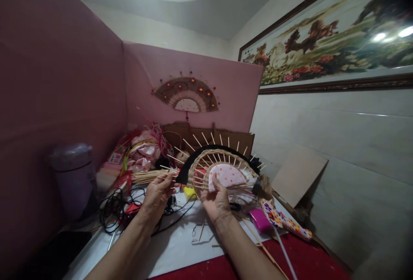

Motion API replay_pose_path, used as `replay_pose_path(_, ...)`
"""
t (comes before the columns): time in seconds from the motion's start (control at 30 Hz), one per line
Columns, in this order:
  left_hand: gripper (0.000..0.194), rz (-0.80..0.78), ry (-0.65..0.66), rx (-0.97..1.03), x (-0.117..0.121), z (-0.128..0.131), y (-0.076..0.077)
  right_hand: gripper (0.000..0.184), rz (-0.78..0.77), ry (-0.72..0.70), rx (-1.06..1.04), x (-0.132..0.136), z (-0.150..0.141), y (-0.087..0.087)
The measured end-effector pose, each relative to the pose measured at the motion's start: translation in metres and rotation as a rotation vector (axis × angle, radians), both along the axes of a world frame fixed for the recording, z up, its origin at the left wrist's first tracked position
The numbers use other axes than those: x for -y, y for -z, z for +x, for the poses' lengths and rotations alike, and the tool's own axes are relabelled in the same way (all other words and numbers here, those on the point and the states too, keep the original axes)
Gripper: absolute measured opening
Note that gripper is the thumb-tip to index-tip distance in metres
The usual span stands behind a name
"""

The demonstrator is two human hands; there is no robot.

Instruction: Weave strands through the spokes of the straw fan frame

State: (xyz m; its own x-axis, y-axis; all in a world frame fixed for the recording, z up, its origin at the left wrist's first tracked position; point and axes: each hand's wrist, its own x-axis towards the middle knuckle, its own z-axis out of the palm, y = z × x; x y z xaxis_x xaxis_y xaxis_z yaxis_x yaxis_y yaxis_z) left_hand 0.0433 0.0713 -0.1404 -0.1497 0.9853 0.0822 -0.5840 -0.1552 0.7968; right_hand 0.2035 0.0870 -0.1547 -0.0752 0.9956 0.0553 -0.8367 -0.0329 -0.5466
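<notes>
A half-round fan (pixel 200 166) of thin wooden sticks is held up over the table. Twine and a black band are woven across its sticks, and a white half-disc with pink dots covers its base. My right hand (pixel 217 202) grips that base, thumb on the dotted piece and fingers behind it. At the fan's left end, my left hand (pixel 158 192) pinches near a stick tip and the end of the black band; exactly what lies between the fingertips is too small to tell. A tangle of black cord (pixel 121 209) lies beside my left forearm, one strand trailing under the fan.
A finished fan (pixel 187 93) hangs on the pink board behind. Bundled sticks (pixel 146 177), pink fabric (pixel 145 151) and a lidded purple tumbler (pixel 72 181) stand at left. On the right are a magenta block (pixel 260 220), flowered cloth (pixel 284 220) and a leaning board (pixel 300 176).
</notes>
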Motion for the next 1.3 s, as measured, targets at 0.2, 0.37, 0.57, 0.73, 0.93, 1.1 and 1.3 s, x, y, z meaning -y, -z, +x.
replay_pose_path(0.2,0.023,0.087,0.008,-0.048,0.009,0.003,-0.009,0.019,0.048,-0.114,-0.119,0.004,0.011,-0.012)
replay_pose_path(0.37,0.025,0.161,0.046,-0.071,0.015,0.007,-0.015,0.018,0.079,-0.19,-0.12,0.005,0.015,-0.011)
replay_pose_path(0.57,0.025,0.208,0.067,0.032,0.02,0.018,-0.018,0.019,0.066,-0.145,-0.121,0.002,0.014,-0.008)
replay_pose_path(0.73,0.025,0.238,0.092,-0.063,0.023,0.021,-0.019,0.021,0.042,-0.141,-0.124,0.002,0.016,-0.008)
replay_pose_path(0.93,0.014,0.283,0.014,-0.205,0.014,0.016,-0.013,0.02,0.036,-0.121,-0.13,0.001,0.017,-0.009)
replay_pose_path(1.1,0.014,0.27,-0.035,-0.346,0.009,0.01,-0.009,0.017,-0.002,-0.12,-0.149,-0.001,0.019,-0.008)
replay_pose_path(1.3,0.01,0.35,-0.194,-0.617,0.007,0.004,-0.009,0.017,-0.041,-0.103,-0.153,-0.001,0.02,-0.009)
